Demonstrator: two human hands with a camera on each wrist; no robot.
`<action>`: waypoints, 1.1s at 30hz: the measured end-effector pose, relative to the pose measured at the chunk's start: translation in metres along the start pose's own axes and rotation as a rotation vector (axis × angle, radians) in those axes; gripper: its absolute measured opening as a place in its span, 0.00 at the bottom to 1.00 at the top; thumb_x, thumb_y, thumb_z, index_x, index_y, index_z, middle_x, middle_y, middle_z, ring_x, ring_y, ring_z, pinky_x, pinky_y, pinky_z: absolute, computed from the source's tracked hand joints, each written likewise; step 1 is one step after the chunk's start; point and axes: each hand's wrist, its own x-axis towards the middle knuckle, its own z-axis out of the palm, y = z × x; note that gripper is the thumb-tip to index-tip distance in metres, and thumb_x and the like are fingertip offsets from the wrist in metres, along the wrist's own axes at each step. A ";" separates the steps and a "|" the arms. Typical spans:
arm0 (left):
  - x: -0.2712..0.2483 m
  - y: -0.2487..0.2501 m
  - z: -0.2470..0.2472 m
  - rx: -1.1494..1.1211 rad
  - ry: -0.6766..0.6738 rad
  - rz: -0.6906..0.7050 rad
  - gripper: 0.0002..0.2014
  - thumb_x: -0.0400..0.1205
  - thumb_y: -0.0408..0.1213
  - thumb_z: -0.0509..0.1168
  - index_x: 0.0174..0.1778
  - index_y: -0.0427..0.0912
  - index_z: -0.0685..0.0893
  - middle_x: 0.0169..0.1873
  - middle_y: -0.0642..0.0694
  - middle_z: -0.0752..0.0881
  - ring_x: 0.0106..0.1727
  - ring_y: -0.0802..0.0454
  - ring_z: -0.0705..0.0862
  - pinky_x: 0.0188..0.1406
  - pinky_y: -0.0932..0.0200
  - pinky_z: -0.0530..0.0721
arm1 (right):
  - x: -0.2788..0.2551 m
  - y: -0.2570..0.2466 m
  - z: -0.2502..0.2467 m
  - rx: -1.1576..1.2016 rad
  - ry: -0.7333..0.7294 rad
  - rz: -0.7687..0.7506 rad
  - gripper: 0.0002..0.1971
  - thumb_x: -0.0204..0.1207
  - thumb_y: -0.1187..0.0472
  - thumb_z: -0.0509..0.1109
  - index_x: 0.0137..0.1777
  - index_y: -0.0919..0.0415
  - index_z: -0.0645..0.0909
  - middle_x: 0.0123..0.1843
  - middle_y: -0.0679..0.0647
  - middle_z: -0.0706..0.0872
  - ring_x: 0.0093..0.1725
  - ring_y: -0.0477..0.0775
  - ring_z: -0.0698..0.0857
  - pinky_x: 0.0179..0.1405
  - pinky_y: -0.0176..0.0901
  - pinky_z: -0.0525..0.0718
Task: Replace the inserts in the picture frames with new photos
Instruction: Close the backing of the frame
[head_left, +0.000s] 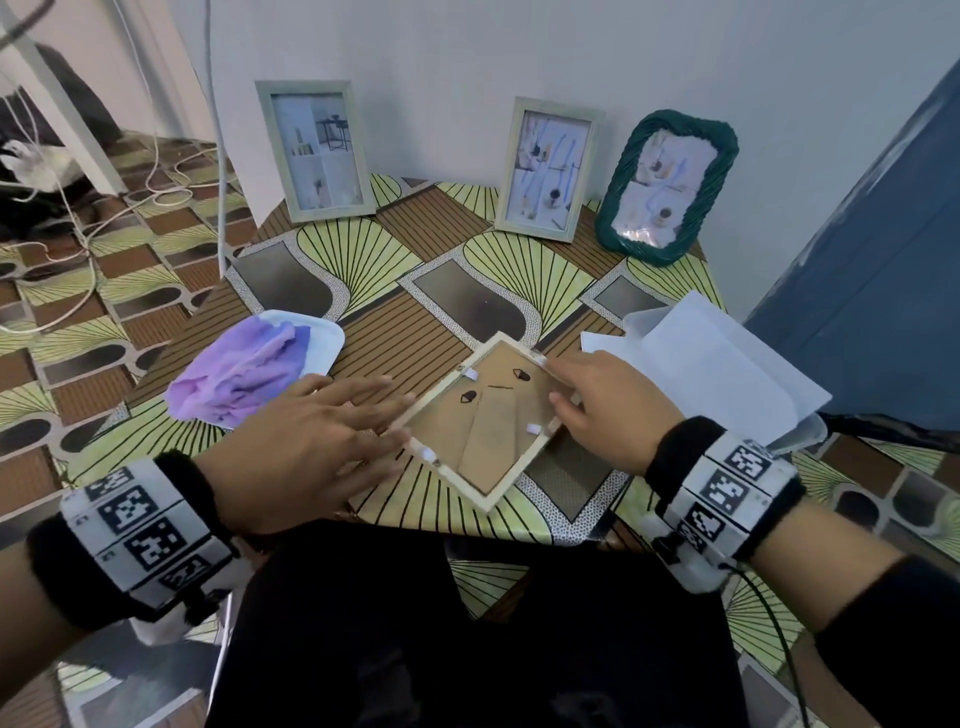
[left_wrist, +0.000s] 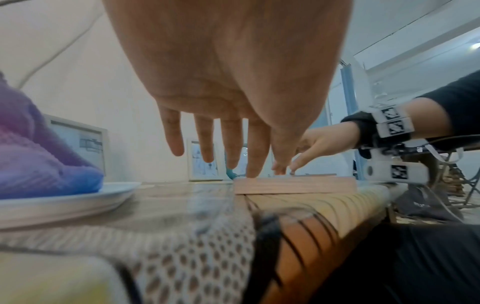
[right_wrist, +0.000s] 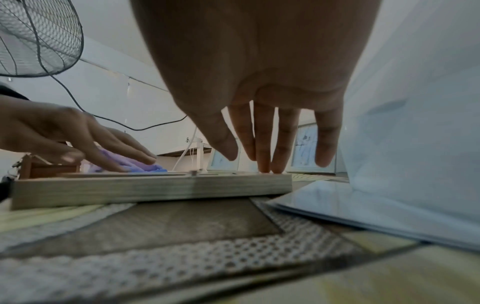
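Note:
A pale wooden picture frame (head_left: 488, 415) lies face down near the table's front edge, its brown backing board and white turn clips up. My left hand (head_left: 311, 441) lies flat with straight fingers, the fingertips (left_wrist: 253, 172) pressing on the frame's left rail (left_wrist: 293, 186). My right hand (head_left: 602, 410) is also spread, its fingertips (right_wrist: 265, 168) touching the frame's right rail (right_wrist: 155, 188) beside a clip. A stack of white photo sheets (head_left: 717, 364) lies to the right of the frame.
Three filled frames stand against the back wall: two pale ones (head_left: 314, 150) (head_left: 548, 169) and a green wavy one (head_left: 667, 187). A white plate (head_left: 324, 332) holding a purple cloth (head_left: 239, 369) sits at the left. Cables lie on the floor at the left.

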 end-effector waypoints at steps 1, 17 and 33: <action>0.002 -0.003 -0.003 0.011 -0.022 -0.035 0.29 0.86 0.61 0.43 0.69 0.56 0.84 0.78 0.56 0.72 0.81 0.49 0.68 0.64 0.43 0.78 | -0.004 -0.001 -0.001 0.006 0.014 0.019 0.11 0.84 0.57 0.59 0.59 0.58 0.80 0.49 0.51 0.82 0.53 0.56 0.78 0.52 0.54 0.79; 0.052 -0.020 0.003 0.029 -0.205 -0.326 0.39 0.80 0.70 0.34 0.86 0.55 0.48 0.85 0.62 0.46 0.85 0.54 0.46 0.76 0.28 0.53 | -0.031 -0.007 -0.001 0.262 0.147 0.175 0.09 0.75 0.53 0.71 0.42 0.58 0.88 0.38 0.48 0.88 0.42 0.48 0.84 0.47 0.51 0.83; 0.035 -0.005 0.021 -0.146 -0.026 -0.392 0.32 0.84 0.63 0.50 0.85 0.58 0.56 0.83 0.66 0.56 0.78 0.60 0.63 0.62 0.45 0.63 | -0.020 -0.007 0.005 0.148 -0.021 0.148 0.17 0.79 0.49 0.68 0.65 0.51 0.86 0.57 0.50 0.84 0.55 0.51 0.82 0.56 0.48 0.81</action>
